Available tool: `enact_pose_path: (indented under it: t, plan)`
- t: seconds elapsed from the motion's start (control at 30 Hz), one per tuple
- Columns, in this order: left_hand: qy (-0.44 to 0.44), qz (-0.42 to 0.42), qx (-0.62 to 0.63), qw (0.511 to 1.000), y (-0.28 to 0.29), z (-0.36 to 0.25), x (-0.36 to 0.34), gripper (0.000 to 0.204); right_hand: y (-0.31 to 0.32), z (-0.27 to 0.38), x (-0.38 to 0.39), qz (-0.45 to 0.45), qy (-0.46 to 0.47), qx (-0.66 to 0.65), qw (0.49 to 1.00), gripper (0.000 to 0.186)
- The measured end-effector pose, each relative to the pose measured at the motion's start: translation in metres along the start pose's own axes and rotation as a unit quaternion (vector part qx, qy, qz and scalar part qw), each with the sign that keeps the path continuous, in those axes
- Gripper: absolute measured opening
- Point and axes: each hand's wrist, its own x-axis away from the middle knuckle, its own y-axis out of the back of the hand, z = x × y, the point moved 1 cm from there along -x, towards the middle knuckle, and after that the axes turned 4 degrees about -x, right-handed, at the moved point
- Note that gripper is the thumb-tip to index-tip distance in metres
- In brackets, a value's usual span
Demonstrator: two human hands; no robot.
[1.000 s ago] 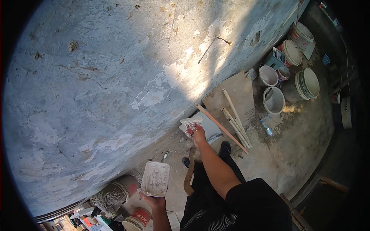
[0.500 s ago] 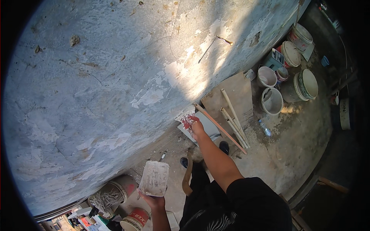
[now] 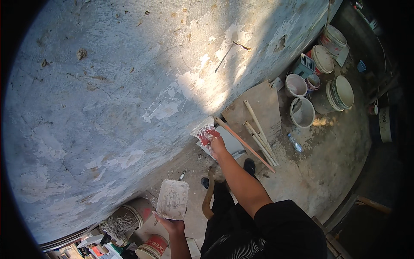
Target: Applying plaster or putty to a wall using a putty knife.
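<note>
My right hand (image 3: 217, 146) is closed around a red-handled putty knife (image 3: 208, 136), both smeared with white filler. Its wide, pale blade is at the lower part of the blue-grey wall (image 3: 108, 129); whether it touches cannot be made out. Lower down, my left hand (image 3: 170, 225) grips the near edge of a shallow rectangular tray (image 3: 186, 203), held level and coated with whitish filler. Patches of paler filler (image 3: 163, 110) and thin cracks mark the wall, and a small stick-like piece (image 3: 243, 45) juts from it in the sunlit strip.
Beside my right forearm lie a reddish pole (image 3: 246, 144) and several pale poles (image 3: 261, 140), partly on a brown board (image 3: 254, 103). Buckets (image 3: 303, 113) cluster at the far right, near a plastic bottle (image 3: 295, 142). A curved wooden piece (image 3: 208, 198) stands by my legs; a mop-filled bucket (image 3: 138, 211) is at lower left.
The view has shifted slightly. My right hand has turned a little with the putty knife, and more of its blade shows. My left hand and the tray stay nearly in place.
</note>
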Motion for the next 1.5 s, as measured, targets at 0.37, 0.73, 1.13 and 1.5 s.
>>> enact_pose_path:
  t: [0.37, 0.73, 1.13, 1.5]
  plan:
    - [-0.013, 0.050, 0.002, 0.999, -0.025, 0.006, 0.006, 0.073, -0.078, -0.041, 0.120, 0.197, -0.002, 0.143, 0.970, 0.020]
    - [-0.040, 0.099, 0.030, 0.994, -0.098, 0.015, 0.057, 0.068, -0.008, 0.044, 0.208, 0.207, -0.003, 0.282, 0.937, 0.020]
    - [0.023, 0.181, 0.049, 0.982, -0.166, 0.052, 0.090, 0.060, -0.016, 0.213, 0.256, 0.178, 0.195, 0.349, 0.899, 0.013]
    - [0.091, 0.249, 0.034, 0.964, -0.192, 0.048, 0.115, 0.057, -0.040, 0.225, 0.352, 0.305, 0.544, 0.690, 0.368, 0.029]
